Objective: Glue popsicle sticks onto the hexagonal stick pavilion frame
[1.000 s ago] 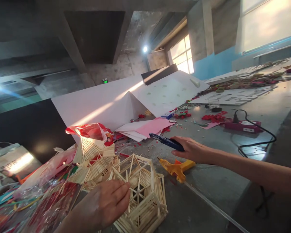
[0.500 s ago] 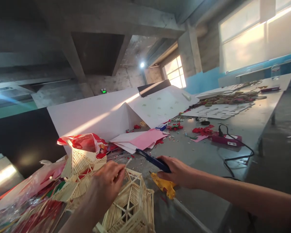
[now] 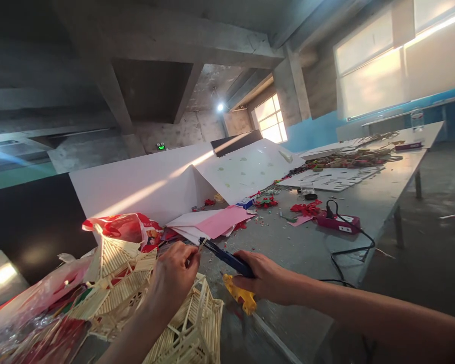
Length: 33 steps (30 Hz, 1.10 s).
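Observation:
My left hand (image 3: 178, 270) is closed in a pinch on a thin pale wooden stick (image 3: 200, 247). The tip of a long dark blue hand tool (image 3: 227, 259) meets that stick's end; whether it grips the stick I cannot tell. My right hand (image 3: 263, 278) is wrapped round the tool's rear part. Under the right hand lies a yellow glue gun (image 3: 239, 296) with a clear glue stick (image 3: 275, 338) trailing from its back. Below my left hand stands a lattice model of wooden sticks (image 3: 193, 323), partly hidden by my forearm. Another stick-built model with a peaked roof (image 3: 116, 255) is at the left.
Pink and white sheets (image 3: 220, 221) lie ahead on the grey table (image 3: 284, 253). A purple power strip (image 3: 339, 222) with a black cable is at the right. Plastic bags (image 3: 41, 288) crowd the left, and white boards (image 3: 144, 184) stand behind. Scraps litter the tabletop.
The dark blue tool has moved left and its tip has come to the stick in my left hand. The view has shifted slightly, so the table things appear further left.

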Tool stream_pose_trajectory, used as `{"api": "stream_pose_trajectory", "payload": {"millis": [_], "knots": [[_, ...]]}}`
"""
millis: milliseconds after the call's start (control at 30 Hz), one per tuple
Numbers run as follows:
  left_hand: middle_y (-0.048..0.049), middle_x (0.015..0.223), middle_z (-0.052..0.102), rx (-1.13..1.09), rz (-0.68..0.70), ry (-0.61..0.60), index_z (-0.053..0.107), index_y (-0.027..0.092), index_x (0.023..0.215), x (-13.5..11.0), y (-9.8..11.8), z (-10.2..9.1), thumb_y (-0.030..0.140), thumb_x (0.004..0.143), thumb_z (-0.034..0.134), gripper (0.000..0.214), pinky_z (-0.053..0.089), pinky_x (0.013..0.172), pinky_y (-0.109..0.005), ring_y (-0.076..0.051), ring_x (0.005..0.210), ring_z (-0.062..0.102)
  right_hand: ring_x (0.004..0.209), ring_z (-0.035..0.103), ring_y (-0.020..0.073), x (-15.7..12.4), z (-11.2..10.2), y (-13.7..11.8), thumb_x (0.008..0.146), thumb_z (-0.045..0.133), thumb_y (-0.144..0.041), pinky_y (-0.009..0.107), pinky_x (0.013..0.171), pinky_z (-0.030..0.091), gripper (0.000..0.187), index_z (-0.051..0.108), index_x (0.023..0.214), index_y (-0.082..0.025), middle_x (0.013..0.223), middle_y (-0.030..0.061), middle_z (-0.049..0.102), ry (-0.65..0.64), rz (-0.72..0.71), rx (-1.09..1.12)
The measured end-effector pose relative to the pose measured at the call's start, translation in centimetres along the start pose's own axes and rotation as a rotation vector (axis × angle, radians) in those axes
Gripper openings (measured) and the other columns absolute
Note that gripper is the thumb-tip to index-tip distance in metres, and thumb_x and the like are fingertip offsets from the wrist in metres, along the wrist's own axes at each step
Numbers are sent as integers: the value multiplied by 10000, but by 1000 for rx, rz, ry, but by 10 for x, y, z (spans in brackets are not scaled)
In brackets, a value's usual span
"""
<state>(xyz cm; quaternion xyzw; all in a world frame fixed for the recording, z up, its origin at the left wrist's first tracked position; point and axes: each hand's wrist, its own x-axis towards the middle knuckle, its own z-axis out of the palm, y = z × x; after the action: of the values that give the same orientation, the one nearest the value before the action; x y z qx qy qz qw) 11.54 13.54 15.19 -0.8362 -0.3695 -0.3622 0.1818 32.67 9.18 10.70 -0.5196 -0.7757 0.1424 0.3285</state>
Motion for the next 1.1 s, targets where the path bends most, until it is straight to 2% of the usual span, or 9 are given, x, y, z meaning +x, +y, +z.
{"api": "stream_pose_trajectory", "payload": {"millis": [400, 600, 833, 1100], "knots": [[2, 665, 568, 24, -48, -66, 614, 180, 701, 7, 4, 8, 204, 816, 462, 192, 394, 612, -221, -122, 649, 540, 527, 410, 99, 3, -6, 2, 770, 470, -339, 198, 464, 259, 208, 568, 802, -159, 614, -6, 516, 25, 22, -42], [-5, 711, 592, 63, -41, -62, 608, 183, 722, 10, 2, 11, 189, 808, 467, 164, 388, 626, -229, -131, 683, 555, 535, 458, 107, 8, -4, 3, 772, 464, -326, 203, 477, 274, 211, 583, 829, -161, 642, 12, 576, 41, 55, -48], [3, 680, 571, 84, -19, 2, 576, 184, 671, 11, -2, 18, 222, 823, 457, 197, 358, 601, -224, -125, 653, 544, 506, 423, 89, 11, -4, 8, 776, 465, -337, 187, 458, 266, 188, 555, 789, -172, 610, -10, 551, 69, 63, -55], [4, 667, 558, 138, -37, -14, 570, 181, 658, 14, -3, 21, 221, 826, 469, 200, 340, 596, -226, -131, 646, 533, 474, 389, 82, 14, -4, 9, 776, 465, -322, 194, 448, 242, 185, 565, 746, -168, 570, -12, 538, 90, 43, -116]]}}
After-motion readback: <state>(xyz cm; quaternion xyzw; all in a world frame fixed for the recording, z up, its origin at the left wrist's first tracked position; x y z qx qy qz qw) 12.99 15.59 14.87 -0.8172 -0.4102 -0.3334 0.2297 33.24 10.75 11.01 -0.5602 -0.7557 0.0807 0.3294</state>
